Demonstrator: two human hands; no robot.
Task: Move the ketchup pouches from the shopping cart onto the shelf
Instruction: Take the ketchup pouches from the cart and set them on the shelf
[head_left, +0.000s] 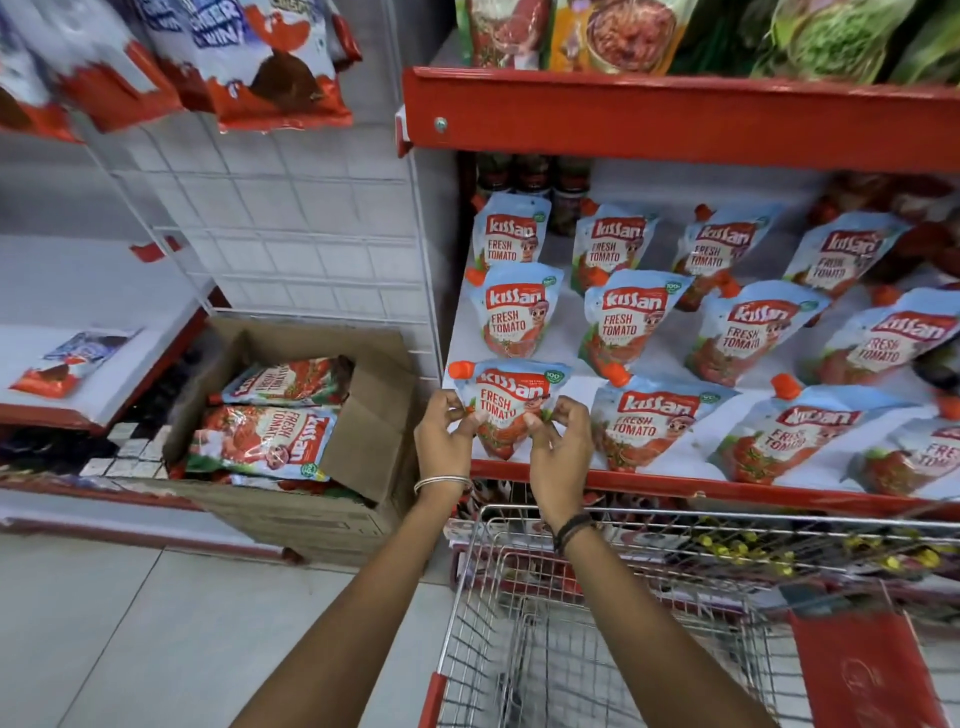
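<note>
A blue-and-red ketchup pouch (506, 397) with an orange cap stands at the front left corner of the white shelf (571, 343). My left hand (447, 436) pinches its left side and my right hand (563, 452) pinches its right side. Several matching pouches (631, 319) stand in rows behind and to the right of it. The wire shopping cart (597, 597) sits below my arms, against the shelf's red front edge; no pouch shows in its visible part.
A cardboard box (311, 415) with more ketchup pouches sits on the floor to the left. A white wire grid panel (291, 223) stands behind it. Chocolate packets (275, 67) hang at upper left. A red upper shelf (675, 117) overhangs the pouches.
</note>
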